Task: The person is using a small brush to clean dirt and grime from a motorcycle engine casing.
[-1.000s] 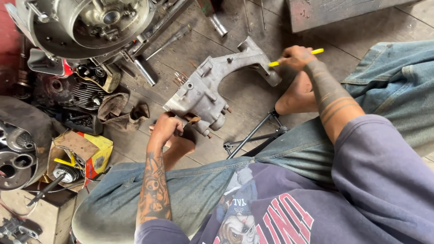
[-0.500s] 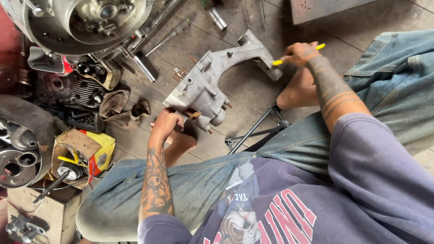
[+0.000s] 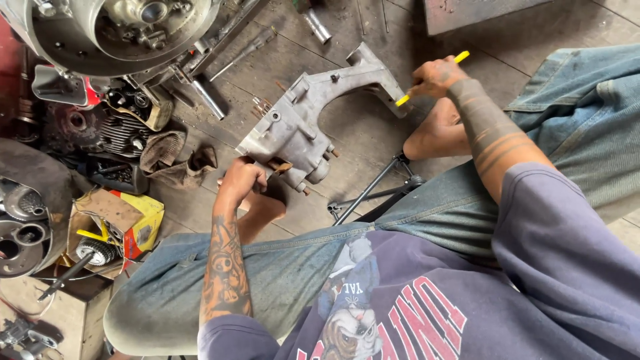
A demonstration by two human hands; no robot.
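A grey cast-metal engine casing point(image 3: 303, 123) lies on the floor between my knees. My left hand point(image 3: 241, 180) is closed around a small brownish piece pressed against the casing's near end. My right hand point(image 3: 433, 79) grips a thin yellow-handled tool point(image 3: 430, 80) whose tip touches the casing's far arm. Both forearms are tattooed. My bare feet rest on the floor beside the casing.
A large round engine housing point(image 3: 113, 30) sits at top left. Cylinder parts, a dirty rag point(image 3: 175, 160) and metal rods point(image 3: 247, 48) lie left of the casing. A yellow box of parts point(image 3: 113, 220) is at lower left. A black metal stand point(image 3: 373, 193) lies under my right leg.
The view has shifted slightly. My right hand with the yellow tool has stayed at the casing's far arm, and my left hand has stayed at its near end.
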